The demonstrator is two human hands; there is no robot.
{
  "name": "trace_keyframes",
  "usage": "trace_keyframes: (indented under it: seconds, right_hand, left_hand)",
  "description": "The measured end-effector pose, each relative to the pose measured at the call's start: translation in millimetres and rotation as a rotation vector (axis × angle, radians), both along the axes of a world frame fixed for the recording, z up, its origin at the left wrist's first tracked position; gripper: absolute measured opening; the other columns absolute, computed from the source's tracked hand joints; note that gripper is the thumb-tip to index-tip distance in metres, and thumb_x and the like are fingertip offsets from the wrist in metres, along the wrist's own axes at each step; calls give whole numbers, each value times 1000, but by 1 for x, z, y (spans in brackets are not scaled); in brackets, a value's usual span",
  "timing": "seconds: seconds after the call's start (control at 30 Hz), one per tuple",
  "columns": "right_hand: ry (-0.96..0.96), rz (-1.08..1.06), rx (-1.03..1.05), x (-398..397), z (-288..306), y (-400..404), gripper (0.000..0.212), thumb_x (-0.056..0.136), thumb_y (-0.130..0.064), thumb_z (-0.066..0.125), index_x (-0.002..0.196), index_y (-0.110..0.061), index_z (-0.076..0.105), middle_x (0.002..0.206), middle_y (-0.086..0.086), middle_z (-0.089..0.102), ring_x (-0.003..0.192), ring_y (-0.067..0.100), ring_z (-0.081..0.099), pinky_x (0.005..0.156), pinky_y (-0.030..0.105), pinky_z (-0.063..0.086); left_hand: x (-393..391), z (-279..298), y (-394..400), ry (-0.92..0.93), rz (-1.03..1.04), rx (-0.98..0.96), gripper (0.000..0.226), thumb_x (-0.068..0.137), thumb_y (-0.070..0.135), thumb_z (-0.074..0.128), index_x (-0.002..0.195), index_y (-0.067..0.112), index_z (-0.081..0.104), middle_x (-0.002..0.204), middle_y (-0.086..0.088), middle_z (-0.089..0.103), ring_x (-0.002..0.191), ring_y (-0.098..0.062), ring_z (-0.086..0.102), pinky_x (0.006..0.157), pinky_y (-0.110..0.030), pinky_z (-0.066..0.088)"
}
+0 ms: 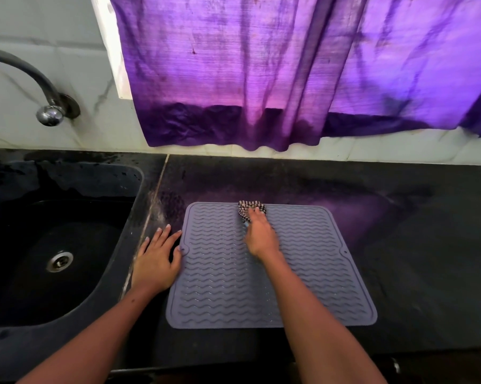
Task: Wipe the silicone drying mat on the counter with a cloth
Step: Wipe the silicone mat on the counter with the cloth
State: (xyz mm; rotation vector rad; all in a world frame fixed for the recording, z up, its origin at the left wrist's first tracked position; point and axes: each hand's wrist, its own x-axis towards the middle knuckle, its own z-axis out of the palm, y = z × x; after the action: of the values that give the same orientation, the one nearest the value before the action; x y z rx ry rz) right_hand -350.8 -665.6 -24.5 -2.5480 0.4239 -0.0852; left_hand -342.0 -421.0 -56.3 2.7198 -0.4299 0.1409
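Bunched under the right hand (261,234), a checked cloth (251,209) sits at the far edge of the silicone drying mat (311,273); the fingers curl down over the cloth and grip it against the mat's ridged surface, with most of the fabric poking out beyond the fingertips. That hand reaches across the mat from its near side, the forearm lying over the mat's middle.

At the mat's left edge the left hand (156,259) lies flat, fingers straight and spread, holding nothing. Its palm rests on the dark counter (413,231) just beside the mat, and the thumb touches the mat's rim near a small hole.

Grey-blue, with wavy ridges, the mat lies flat on the counter. Left of the mat, past a seam in the stone, is a dark sink (34,245) with a metal drain, and a curved tap (40,87) stands on the wall behind it. Beyond the mat's far edge a purple curtain (289,79) hangs over the pale tiled wall.
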Motion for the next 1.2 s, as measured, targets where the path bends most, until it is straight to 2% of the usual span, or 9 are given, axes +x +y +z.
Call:
trace_keyframes:
  seconds: [0.07,0.17,0.33,0.47,0.6,0.8,1.0,1.07,1.2]
  right_hand:
    - [-127,-246,348,3,12,-6,45,97,-11,40,142,-13,38,142,11,46,127,27,46,104,30,36]
    - [-289,-545,702,3,31,-21,39,99,-16,40,137,-12,47,134,12,55,120,28,53,97,31,41]
    - [-272,-346,74,-26,30,-30,48,97,-8,38,145,-9,31,148,11,38,136,27,35,113,37,29]
    - [22,-101,-204,-36,-1,-31,55,98,-15,34,150,-11,14,159,9,8,147,25,7,121,37,6]
    - [131,-41,-155,-39,-7,-31,61,100,-29,31,151,-14,0,159,8,-10,147,24,-8,120,38,-2]
    - [123,-31,-84,-39,-2,-35,58,100,-23,33,151,-15,7,159,7,-5,147,23,-6,120,37,0]
    - [-283,-473,707,-42,24,-50,37,100,-14,38,135,-13,47,138,10,51,119,23,52,99,29,41]
    - [-320,-548,631,-53,32,-60,37,100,-15,37,137,-14,46,136,7,52,121,24,51,95,27,40]
    - [-279,-391,184,-78,30,-71,46,97,-6,38,143,-8,36,150,9,36,139,25,32,116,35,25]
  left_hand:
    - [-1,1,0,0,3,0,74,80,54,7,141,26,38,153,1,27,143,-13,17,117,-35,9]
    - [-1,1,-1,-2,5,-3,74,80,54,7,141,26,39,153,1,27,143,-13,17,117,-35,9]
    - [0,1,0,-3,2,-2,74,79,54,8,140,25,39,152,0,29,143,-14,19,117,-36,11]
    - [1,0,0,-6,1,5,73,79,53,9,140,25,40,152,-2,30,143,-16,20,116,-37,11]
    - [-1,0,-1,-8,7,26,74,80,52,7,141,24,38,152,-1,30,143,-16,19,116,-37,11]
    - [-3,3,-2,8,-5,53,79,78,53,1,143,24,34,154,-1,25,144,-16,15,117,-38,10]
    - [0,1,0,27,2,94,81,76,57,-2,145,27,28,157,-7,14,145,-19,10,117,-38,7]
    - [1,1,0,39,-2,112,83,74,58,-4,146,27,24,157,-8,13,145,-19,7,117,-39,5]
    - [1,1,-1,42,4,134,86,73,58,-6,147,25,20,157,-9,11,145,-20,6,117,-39,1]
